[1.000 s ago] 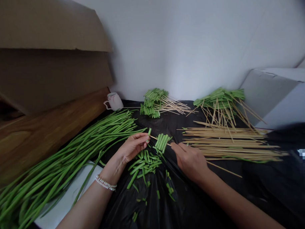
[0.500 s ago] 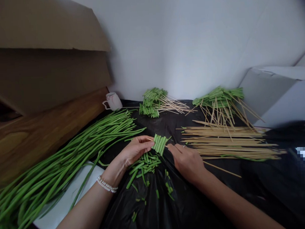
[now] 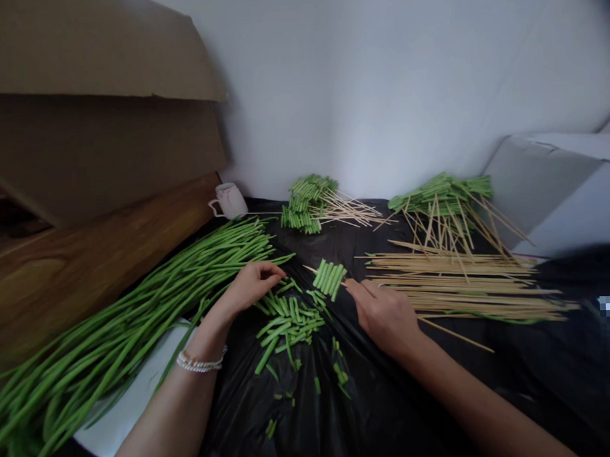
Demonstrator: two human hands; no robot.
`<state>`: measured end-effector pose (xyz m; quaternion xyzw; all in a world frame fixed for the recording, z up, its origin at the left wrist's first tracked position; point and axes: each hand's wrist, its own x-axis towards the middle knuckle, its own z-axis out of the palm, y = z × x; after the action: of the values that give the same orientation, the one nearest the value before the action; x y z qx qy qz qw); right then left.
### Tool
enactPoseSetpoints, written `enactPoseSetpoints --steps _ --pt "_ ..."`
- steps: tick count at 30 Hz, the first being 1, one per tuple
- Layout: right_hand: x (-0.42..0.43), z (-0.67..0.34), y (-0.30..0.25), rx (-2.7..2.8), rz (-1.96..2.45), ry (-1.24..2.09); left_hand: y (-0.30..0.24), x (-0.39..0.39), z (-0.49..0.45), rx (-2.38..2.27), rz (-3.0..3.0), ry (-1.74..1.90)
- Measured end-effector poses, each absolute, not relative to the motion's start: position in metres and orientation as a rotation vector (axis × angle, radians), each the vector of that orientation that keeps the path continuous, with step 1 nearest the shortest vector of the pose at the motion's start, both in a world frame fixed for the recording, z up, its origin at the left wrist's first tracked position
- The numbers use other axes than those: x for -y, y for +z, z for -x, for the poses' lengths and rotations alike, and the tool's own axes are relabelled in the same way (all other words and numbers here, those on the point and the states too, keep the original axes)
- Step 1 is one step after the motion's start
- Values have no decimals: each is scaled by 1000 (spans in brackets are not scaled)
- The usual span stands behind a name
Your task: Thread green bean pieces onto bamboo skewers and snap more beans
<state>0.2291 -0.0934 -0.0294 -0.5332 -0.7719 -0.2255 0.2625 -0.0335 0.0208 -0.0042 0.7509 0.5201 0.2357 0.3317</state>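
My right hand (image 3: 385, 312) is closed around a bamboo skewer (image 3: 309, 268) near its thick end. Several short green bean pieces (image 3: 329, 279) sit side by side across that skewer, and its tip sticks out bare to the left. My left hand (image 3: 257, 283), with a beaded bracelet (image 3: 202, 363) at the wrist, is apart from the skewer. Its thumb and fingers are pinched together above the pile of cut bean pieces (image 3: 293, 322); whatever is between the fingertips, if anything, is too small to make out.
Long green beans (image 3: 152, 314) lie at left, partly over a white board (image 3: 135, 394). Loose skewers (image 3: 467, 283) lie at right. Filled skewers (image 3: 308, 198) are heaped at the back, with another heap (image 3: 441, 194) further right. A mug (image 3: 231, 201) stands beside a cardboard box (image 3: 106, 142). Black plastic (image 3: 371, 413) covers the surface.
My left hand has let go of the beaded skewer end and moved left, over the cut beans. My right hand has shifted slightly right, still holding the skewer.
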Motion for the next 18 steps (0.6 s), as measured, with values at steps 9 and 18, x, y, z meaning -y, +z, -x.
enactPoseSetpoints --steps 9,18 --pt "93 -228 -31 2081 1438 -613 -16 -20 30 -1472 -2313 379" --pt "95 -229 -29 2093 1448 -597 -10 -15 20 -1342 -2178 674"
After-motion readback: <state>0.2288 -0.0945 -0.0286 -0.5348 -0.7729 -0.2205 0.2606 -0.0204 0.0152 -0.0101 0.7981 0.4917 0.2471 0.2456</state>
